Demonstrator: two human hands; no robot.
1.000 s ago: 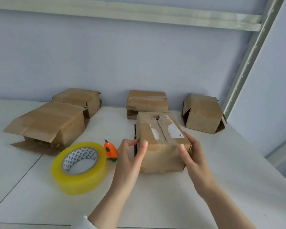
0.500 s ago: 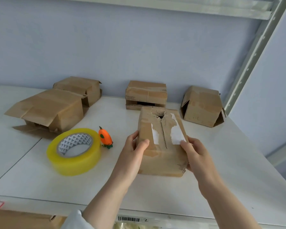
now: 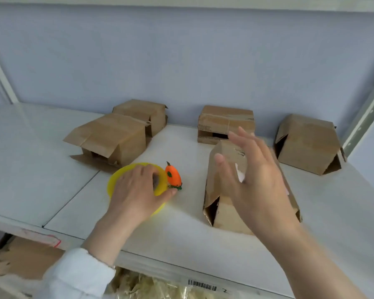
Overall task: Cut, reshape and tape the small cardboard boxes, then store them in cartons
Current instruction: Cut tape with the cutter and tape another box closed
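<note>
Half a second earlier both hands were clamped on the small cardboard box [image 3: 225, 214]; now both have let go. The left hand [image 3: 136, 190] has gone to the yellow tape roll [image 3: 160, 188] at the box's 9 o'clock, fingers curled into the core and thumb pressed on the outer rim. The right hand [image 3: 253, 175] hangs over the box with fingers spread and straight, gripping nothing; motion blur makes it hard to tell whether the palm touches the cardboard.

The box lies on the white shelf [image 3: 52, 169], right of centre, its long axis running from 6 to 12 o'clock. Its near end faces 6 o'clock, with a dark gap open at the left corner, and its walls lean in a skewed, half-flattened shape. Torn white label scraps show on top beside the right hand.

An orange carrot-shaped cutter [image 3: 173, 174] lies just beside the roll at its 3 o'clock, near the left thumb. Four more cardboard boxes sit toward the pale blue wall [image 3: 181, 61]: one with loose flaps [image 3: 115, 137] at 10 o'clock, another [image 3: 143, 113] touching it behind, a taped one [image 3: 225, 121] at 12 o'clock and a slumped one [image 3: 307, 143] at 2 o'clock. A perforated metal upright [image 3: 363, 117] rises at the shelf's right end. A barcode label [image 3: 202, 284] is stuck on the front lip, above pale straw-like packing [image 3: 149, 285]. A white sleeve [image 3: 78, 272] covers the left wrist.
</note>
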